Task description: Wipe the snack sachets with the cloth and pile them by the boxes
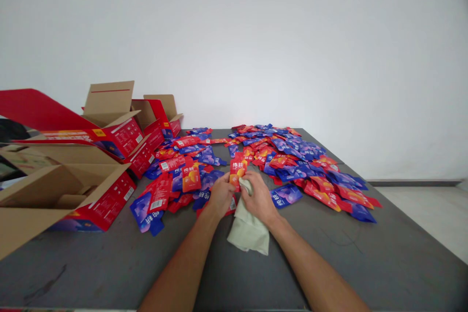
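Pouches (300,161), red and blue, too many to count, lie on one gray table (365,263) beside at least three open cartons (109,204), and front-centre one red pouch (238,169) is pinched between fingers of the left hand (221,197), the right hand's (260,198) fingers closed round one pale-green cloth (250,232) against its edge.

Around two hands, one left hand (221,195) and one right hand (259,198), count one held packet (238,169) at twelve o'clock, one cloth (249,233) at six, two heaps of packets (191,178) at ten and two, too overlapped to count, and at least three open cartons (107,206) between nine and ten.
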`<action>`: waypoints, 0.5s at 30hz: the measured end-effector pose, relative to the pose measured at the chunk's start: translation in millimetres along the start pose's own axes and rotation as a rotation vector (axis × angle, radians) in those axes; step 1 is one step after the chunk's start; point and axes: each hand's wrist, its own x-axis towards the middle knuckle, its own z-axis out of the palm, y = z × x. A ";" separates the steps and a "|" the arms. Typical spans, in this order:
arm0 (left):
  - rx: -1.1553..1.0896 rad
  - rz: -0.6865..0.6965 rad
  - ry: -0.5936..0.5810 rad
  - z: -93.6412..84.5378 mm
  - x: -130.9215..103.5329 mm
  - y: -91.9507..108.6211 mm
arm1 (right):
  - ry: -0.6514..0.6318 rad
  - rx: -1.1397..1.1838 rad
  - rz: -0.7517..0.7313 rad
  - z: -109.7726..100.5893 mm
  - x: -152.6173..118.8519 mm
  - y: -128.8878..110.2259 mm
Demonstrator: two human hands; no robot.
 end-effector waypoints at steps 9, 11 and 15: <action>0.042 -0.033 -0.068 4.2 -9.3 7.9 | 0.077 0.021 -0.013 -2.4 0.9 0.5; 0.082 -0.042 -0.067 5.9 -11.6 7.6 | 0.123 0.006 -0.001 -4.6 2.6 1.4; 0.153 -0.017 -0.070 8.0 -13.0 4.5 | 0.157 0.001 0.006 -9.1 5.4 1.6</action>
